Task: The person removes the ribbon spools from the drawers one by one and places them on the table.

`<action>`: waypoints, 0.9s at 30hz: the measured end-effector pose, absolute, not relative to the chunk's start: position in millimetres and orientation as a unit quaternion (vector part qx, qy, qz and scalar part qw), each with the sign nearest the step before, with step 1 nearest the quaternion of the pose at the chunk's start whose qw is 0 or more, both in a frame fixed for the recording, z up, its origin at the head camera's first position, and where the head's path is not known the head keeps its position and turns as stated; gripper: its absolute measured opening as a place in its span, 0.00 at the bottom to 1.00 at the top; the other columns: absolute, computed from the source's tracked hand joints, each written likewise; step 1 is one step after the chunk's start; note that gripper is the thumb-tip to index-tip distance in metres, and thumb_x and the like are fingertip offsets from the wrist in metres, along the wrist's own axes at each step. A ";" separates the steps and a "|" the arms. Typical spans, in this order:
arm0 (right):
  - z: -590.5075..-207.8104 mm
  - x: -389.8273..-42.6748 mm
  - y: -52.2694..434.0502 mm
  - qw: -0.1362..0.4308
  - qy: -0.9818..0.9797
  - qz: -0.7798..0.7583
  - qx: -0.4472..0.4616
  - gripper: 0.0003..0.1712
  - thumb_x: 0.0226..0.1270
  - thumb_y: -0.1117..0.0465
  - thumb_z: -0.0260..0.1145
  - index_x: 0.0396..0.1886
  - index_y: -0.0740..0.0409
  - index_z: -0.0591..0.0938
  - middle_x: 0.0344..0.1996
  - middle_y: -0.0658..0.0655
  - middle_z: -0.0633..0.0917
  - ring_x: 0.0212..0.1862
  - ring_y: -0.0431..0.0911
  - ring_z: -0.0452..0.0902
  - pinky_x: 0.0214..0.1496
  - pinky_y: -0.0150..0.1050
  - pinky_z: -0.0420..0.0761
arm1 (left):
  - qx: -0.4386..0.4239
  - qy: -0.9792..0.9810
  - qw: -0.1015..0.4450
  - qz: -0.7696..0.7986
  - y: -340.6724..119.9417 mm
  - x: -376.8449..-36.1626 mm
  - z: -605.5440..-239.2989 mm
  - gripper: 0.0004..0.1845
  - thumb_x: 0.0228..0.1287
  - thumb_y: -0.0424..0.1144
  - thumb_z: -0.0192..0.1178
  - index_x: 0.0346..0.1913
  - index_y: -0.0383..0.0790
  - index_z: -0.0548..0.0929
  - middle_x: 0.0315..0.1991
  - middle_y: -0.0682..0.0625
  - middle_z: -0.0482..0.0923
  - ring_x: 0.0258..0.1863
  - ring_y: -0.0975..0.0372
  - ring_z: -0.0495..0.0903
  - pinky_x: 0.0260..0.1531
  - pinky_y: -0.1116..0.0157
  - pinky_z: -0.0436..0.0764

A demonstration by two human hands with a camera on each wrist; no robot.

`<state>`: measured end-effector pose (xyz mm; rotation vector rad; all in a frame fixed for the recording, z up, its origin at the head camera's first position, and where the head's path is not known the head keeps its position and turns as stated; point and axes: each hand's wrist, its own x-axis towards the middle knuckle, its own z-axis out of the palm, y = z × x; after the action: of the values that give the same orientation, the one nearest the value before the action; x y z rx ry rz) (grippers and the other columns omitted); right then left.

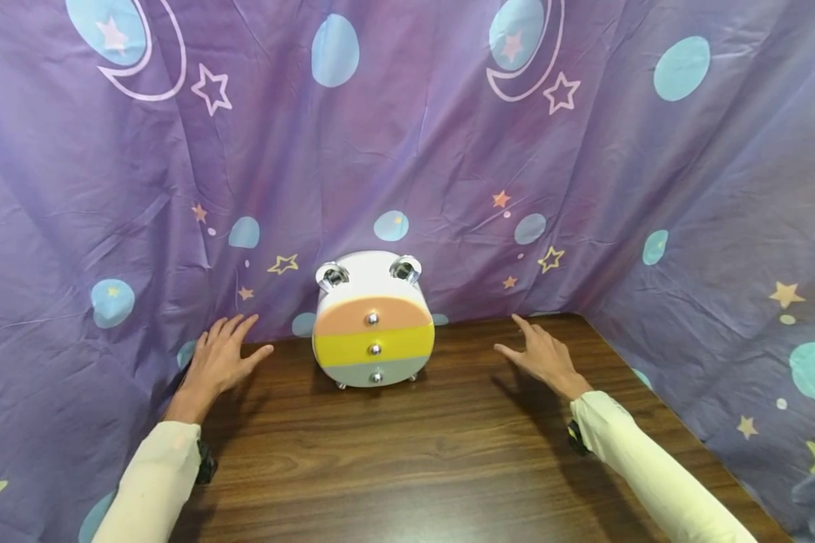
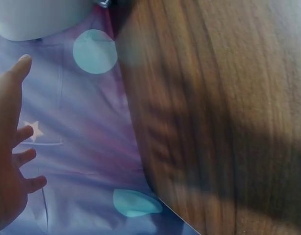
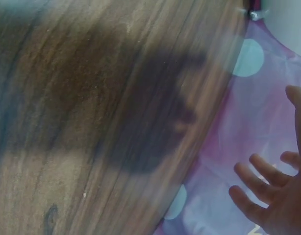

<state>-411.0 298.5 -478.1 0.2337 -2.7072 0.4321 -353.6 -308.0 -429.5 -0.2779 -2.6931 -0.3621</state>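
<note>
A small rounded drawer box (image 1: 373, 320) stands on the wooden table near its back edge. Its front has an orange, a yellow and a grey-green drawer, each with a silver knob, and two silver-ringed eyes sit on its white top. To its left hovers my left hand (image 1: 222, 362), fingers spread and holding nothing. On the other side my right hand (image 1: 543, 356) reaches forward over the table, also empty, with its thumb toward the box. Both wrist views show spread fingers, with only a corner of the white box (image 2: 40, 17) in the left one.
A purple curtain (image 1: 421, 151) with moons and stars hangs behind the table and along both sides. The brown wood-grain tabletop (image 1: 394, 460) stretches toward me, with its right edge running along the curtain. Hand shadows fall on the wood.
</note>
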 end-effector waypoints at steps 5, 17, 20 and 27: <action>-473.6 -411.8 293.0 0.199 -0.963 0.156 0.094 0.50 0.64 0.33 0.71 0.77 0.54 0.70 0.53 0.68 0.85 0.49 0.66 0.84 0.43 0.63 0.85 | -0.109 -0.960 0.219 -0.133 -302.1 -356.7 -421.2 0.39 0.71 0.58 0.64 0.75 0.39 0.70 0.71 0.32 0.68 0.72 0.35 0.61 0.67 0.28 0.60; -458.2 -413.0 271.8 0.294 -0.923 0.186 0.164 0.41 0.59 0.40 0.79 0.69 0.52 0.80 0.42 0.55 0.89 0.38 0.51 0.87 0.34 0.54 0.86 | -0.180 -0.921 0.317 -0.138 -283.6 -373.6 -394.9 0.31 0.67 0.50 0.71 0.67 0.39 0.80 0.64 0.37 0.80 0.69 0.37 0.70 0.63 0.33 0.71; -454.5 -412.6 266.1 0.320 -0.909 0.190 0.187 0.40 0.57 0.41 0.80 0.66 0.53 0.82 0.38 0.53 0.89 0.35 0.47 0.86 0.30 0.51 0.86 | -0.193 -0.915 0.325 -0.142 -279.4 -376.4 -389.3 0.30 0.66 0.50 0.71 0.67 0.40 0.80 0.64 0.38 0.80 0.68 0.38 0.71 0.61 0.34 0.72; -445.3 -409.8 250.7 0.366 -0.882 0.189 0.230 0.39 0.54 0.42 0.82 0.63 0.52 0.84 0.34 0.49 0.88 0.32 0.43 0.84 0.28 0.44 0.85 | -0.231 -0.892 0.358 -0.150 -269.5 -382.8 -377.5 0.31 0.63 0.47 0.74 0.67 0.41 0.80 0.60 0.40 0.83 0.64 0.42 0.74 0.58 0.35 0.75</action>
<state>-409.8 250.7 -445.3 0.5913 -2.2659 0.4868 -382.8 -269.5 -377.5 -0.5964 -2.3022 -0.3881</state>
